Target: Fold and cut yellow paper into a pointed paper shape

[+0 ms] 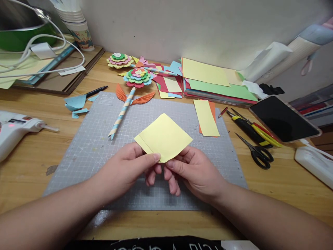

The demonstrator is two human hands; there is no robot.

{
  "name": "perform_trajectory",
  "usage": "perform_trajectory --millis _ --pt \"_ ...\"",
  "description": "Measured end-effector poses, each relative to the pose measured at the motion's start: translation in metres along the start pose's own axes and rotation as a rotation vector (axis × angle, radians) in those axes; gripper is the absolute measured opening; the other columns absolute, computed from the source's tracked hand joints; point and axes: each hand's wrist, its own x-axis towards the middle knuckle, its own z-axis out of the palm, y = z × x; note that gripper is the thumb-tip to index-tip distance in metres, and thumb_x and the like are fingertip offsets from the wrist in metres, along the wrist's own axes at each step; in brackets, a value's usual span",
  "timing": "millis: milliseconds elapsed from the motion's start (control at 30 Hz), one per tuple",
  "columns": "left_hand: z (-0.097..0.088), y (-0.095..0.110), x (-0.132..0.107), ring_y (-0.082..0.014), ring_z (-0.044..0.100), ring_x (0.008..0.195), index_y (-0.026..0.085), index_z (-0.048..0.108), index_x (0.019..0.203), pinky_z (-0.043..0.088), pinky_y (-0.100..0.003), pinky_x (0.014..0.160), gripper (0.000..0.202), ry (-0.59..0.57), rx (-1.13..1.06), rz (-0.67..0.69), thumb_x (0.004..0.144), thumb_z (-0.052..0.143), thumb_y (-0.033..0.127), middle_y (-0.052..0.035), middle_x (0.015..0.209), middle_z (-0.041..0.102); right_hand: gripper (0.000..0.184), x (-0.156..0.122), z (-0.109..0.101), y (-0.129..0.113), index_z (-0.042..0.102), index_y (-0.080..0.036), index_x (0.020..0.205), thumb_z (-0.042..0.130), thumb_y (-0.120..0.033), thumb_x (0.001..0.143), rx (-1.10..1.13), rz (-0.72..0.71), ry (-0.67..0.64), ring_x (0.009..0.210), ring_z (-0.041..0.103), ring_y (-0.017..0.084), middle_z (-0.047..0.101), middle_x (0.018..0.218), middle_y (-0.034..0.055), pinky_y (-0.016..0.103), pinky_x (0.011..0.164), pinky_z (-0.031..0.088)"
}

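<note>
A yellow sheet of paper [165, 135] is held up over the grey cutting mat, one corner toward me, with a crease along its lower left edge. My left hand [137, 161] pinches it near the bottom corner, thumb on top and fingers beneath. Just to the right of that corner, my right hand [189, 168] grips the lower edge between thumb and fingers. Beyond the sheet lies a paper flower [138, 77] with a striped rolled stem [122, 113] and pleated orange leaves [143, 99].
The cutting mat [85, 156] covers the middle of the wooden table. At right are yellow paper strips [206, 118], scissors [256, 151], a cutter [248, 130] and a phone [284, 118]. A glue gun [18, 130] lies left; colored paper stacks [221, 88] stand behind.
</note>
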Motion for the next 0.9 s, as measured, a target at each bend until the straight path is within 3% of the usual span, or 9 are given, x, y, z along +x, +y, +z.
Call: perform_trajectory --millis 367,600,900 --pt "-0.002 -0.0003 0.0005 -0.0076 0.052 0.053 0.015 0.059 0.072 0.043 -0.02 0.054 0.019 -0.029 0.031 -0.003 0.084 0.057 0.029 0.0036 0.065 0.06 0.023 0.0005 -0.0012 0.0008 0.068 -0.013 0.074 0.075 -0.032 0.082 -0.024 0.03 -0.04 0.044 0.063 0.007 0.065 0.062 -0.0017 0.013 0.041 0.051" --pt "0.0003 -0.001 -0.0008 -0.0069 0.05 0.053 0.016 0.058 0.074 0.042 -0.02 0.054 0.017 -0.015 0.085 0.023 0.087 0.055 0.028 0.0053 0.066 0.058 0.022 -0.0004 0.0025 -0.002 0.067 -0.013 0.075 0.08 -0.032 0.076 -0.074 0.044 0.022 0.045 0.063 0.007 0.064 0.064 -0.0025 0.014 0.042 0.052" --pt "0.0014 -0.0001 -0.0012 -0.0076 0.048 0.055 0.016 0.057 0.072 0.041 -0.02 0.055 0.023 -0.061 0.122 0.022 0.089 0.053 0.03 0.0036 0.066 0.058 0.024 -0.0036 0.0018 0.0023 0.066 -0.013 0.074 0.072 -0.034 0.084 -0.052 0.034 0.013 0.042 0.061 0.007 0.063 0.06 -0.0012 0.015 0.04 0.05"
